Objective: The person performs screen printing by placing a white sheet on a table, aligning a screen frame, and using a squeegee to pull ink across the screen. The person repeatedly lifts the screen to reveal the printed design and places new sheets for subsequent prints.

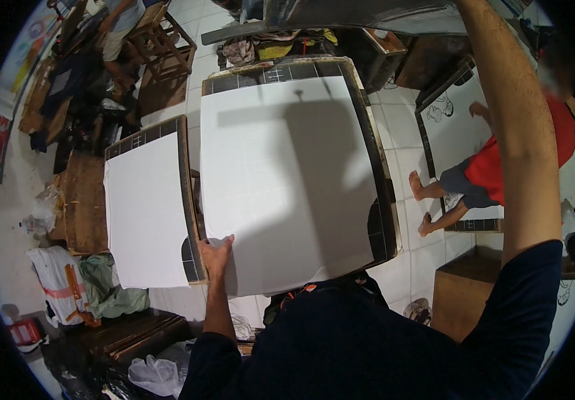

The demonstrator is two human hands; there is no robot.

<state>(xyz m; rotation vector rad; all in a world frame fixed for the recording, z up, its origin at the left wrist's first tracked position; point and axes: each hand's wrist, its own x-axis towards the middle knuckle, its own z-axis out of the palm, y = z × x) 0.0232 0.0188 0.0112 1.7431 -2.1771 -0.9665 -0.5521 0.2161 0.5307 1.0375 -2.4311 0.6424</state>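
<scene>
A large dark-bordered board (382, 220) stands before me, with a white cloth (254, 173) spread over most of it. My left hand (216, 255) is closed at the board's near left edge. Its thumb lies on the cloth, and its other fingers are partly hidden at the side. My right arm reaches up along the right side and leaves the top of the picture, so my right hand is out of sight. Across the far end hangs a dark flat frame (361, 19), cut off by the upper edge. Shadows of an arm and a long bar fall on the cloth.
A smaller white-covered board (144, 207) stands close on the left. At right, a barefoot person in a red shirt (484, 172) is by another board with line drawings (451, 127). A wooden stool (157, 50), a brown box (464, 293) and sacks (61, 283) stand around.
</scene>
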